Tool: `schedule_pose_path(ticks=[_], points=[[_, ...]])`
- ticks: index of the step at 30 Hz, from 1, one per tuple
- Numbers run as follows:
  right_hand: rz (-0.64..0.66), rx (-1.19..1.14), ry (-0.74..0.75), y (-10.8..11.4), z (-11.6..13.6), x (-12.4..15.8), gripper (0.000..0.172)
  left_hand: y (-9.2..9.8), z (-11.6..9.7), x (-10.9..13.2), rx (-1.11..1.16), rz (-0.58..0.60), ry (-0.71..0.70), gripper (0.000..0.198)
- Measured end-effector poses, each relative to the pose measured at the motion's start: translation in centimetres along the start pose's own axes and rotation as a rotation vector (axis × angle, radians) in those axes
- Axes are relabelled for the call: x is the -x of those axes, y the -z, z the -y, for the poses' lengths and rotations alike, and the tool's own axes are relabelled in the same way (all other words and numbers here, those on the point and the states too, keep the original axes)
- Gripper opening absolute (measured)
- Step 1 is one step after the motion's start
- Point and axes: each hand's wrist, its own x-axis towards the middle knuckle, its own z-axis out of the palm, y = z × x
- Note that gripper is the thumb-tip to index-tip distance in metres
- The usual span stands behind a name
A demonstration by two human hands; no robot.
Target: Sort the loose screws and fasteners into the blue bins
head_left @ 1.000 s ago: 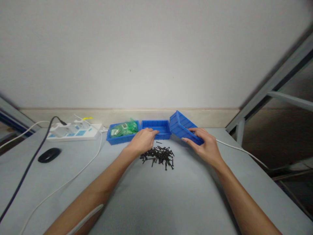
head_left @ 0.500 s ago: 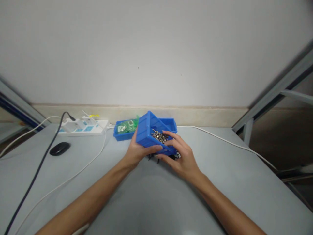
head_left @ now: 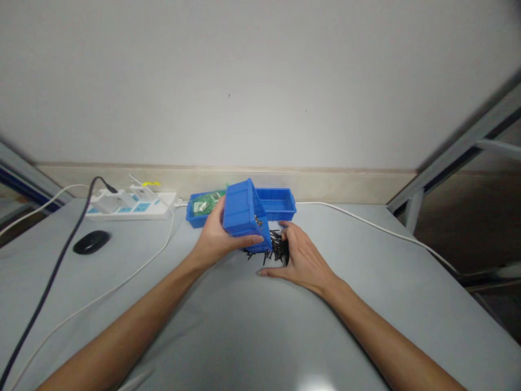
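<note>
The left hand [head_left: 214, 236] was closed around a blue bin [head_left: 239, 212], its thumb along the near side; the bin was held tilted, its opening facing right, toward the other hand. A few small metal pieces [head_left: 259, 221] showed just inside its mouth. Below and to the right of that bin lay a pile of black screws [head_left: 278, 247] on the grey table [head_left: 244, 326], partly hidden by it. The right hand [head_left: 299, 252] was open and curved at the right edge of the pile, thumb spread on the near side, fingers on the far side, with the screws between it and the bin; whether it touched them could not be told. Behind the screws stood a second blue bin [head_left: 280, 216], and a green packet [head_left: 207, 204] lay in a third bin [head_left: 197, 222], beyond the left hand.
</note>
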Motion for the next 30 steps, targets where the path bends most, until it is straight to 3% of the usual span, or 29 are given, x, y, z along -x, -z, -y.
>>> schedule_pose_path(ticks=[4, 9, 15, 22, 30], points=[[-0.019, -0.061, -0.04, -0.1, 0.4, -0.5, 0.091, -0.8, -0.9, -0.5, -0.05, 0.048, -0.023, 0.096], [-0.029, -0.109, -0.073, -0.1, 1.0, -0.9, 0.087, -1.0, -0.7, -1.0, -0.131, 0.107, -0.077, 0.107], [-0.035, -0.141, -0.042, -0.3, 0.6, -0.9, 0.091, -1.6, -0.1, -1.4, -0.221, 0.173, -0.143, 0.113], [-0.066, -0.126, 0.012, -1.0, 0.2, -0.9, 0.094, -3.0, -1.0, -1.7, -0.375, 0.209, -0.291, 0.113], [-0.06, -0.123, -0.006, -1.0, 0.2, -0.8, 0.082, -4.1, -2.0, -2.2, -0.53, 0.267, -0.368, 0.112]])
